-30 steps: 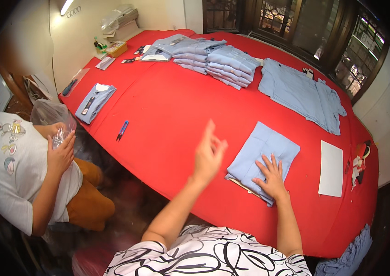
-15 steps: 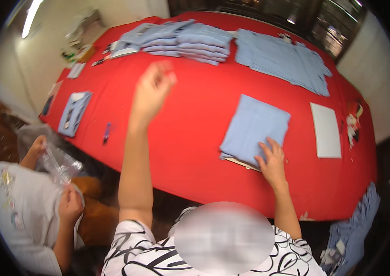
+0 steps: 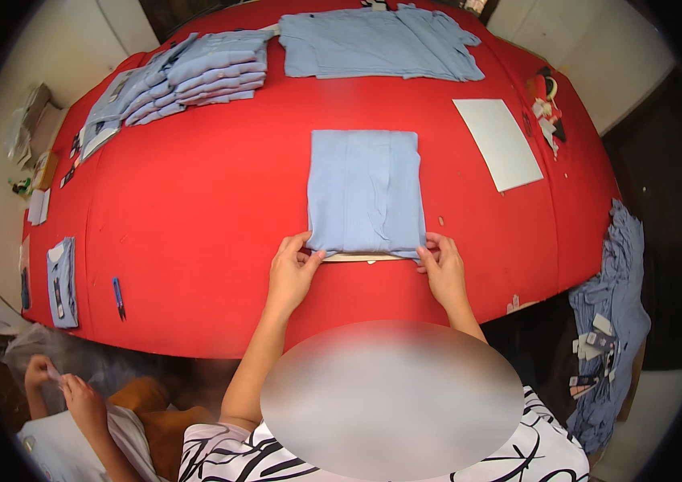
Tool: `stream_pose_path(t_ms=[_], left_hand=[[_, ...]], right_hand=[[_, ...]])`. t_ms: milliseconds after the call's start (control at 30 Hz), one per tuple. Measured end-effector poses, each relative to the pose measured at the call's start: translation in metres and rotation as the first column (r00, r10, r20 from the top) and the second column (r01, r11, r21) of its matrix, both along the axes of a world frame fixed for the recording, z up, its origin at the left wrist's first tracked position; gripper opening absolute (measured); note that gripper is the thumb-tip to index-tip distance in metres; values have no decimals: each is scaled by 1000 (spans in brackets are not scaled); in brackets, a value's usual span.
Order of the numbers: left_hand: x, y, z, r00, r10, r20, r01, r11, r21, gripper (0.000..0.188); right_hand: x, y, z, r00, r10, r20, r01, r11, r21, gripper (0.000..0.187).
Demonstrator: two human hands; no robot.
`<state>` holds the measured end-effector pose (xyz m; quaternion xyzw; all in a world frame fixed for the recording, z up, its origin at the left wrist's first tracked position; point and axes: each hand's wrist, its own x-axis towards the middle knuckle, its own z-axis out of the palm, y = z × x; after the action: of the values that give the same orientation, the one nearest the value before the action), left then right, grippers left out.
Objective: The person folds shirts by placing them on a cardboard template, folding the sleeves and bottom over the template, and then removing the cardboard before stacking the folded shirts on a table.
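A folded light-blue garment (image 3: 365,189) lies flat on the red table in front of me, squared to my body. Along its near edge a pale strip, like the edge of a board (image 3: 369,258), sticks out from under the cloth. My left hand (image 3: 292,269) pinches the near left corner, thumb on top. At the near right corner my right hand (image 3: 443,269) grips the cloth edge between thumb and fingers.
Stacked folded blue garments (image 3: 216,68) stand at the far left. Unfolded ones (image 3: 373,44) lie at the back, a white sheet (image 3: 499,145) to the right. Blue snips (image 3: 119,297) lie at left. A co-worker's hands (image 3: 67,386) hold clear plastic. More garments (image 3: 610,321) hang at right.
My left hand has come down from above the table to the garment's near left corner. My right hand has shifted to the near right corner. The garment now sits straighter; the view has turned right.
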<state>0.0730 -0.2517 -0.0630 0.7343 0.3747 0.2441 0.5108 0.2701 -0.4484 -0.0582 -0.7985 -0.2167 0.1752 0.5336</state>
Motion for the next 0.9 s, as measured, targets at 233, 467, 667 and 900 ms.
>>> stream_pose_path(t_ms=[233, 467, 667, 900], left_hand=[[4, 5, 11, 985, -80, -155, 79, 997, -17, 27], [7, -3, 19, 992, -68, -103, 69, 998, 4, 31], [12, -1, 15, 977, 12, -213, -4, 999, 34, 31], [0, -7, 30, 1000, -13, 26, 13, 1000, -7, 68]], right_hand=[[15, 12, -20, 974, 57, 221, -1, 970, -243, 34], [23, 5, -23, 972, 113, 207, -54, 961, -271, 27], [-7, 14, 10, 829, 183, 529, 87, 892, -444, 47], [13, -1, 29, 941, 310, -138, -336, 907, -253, 51]])
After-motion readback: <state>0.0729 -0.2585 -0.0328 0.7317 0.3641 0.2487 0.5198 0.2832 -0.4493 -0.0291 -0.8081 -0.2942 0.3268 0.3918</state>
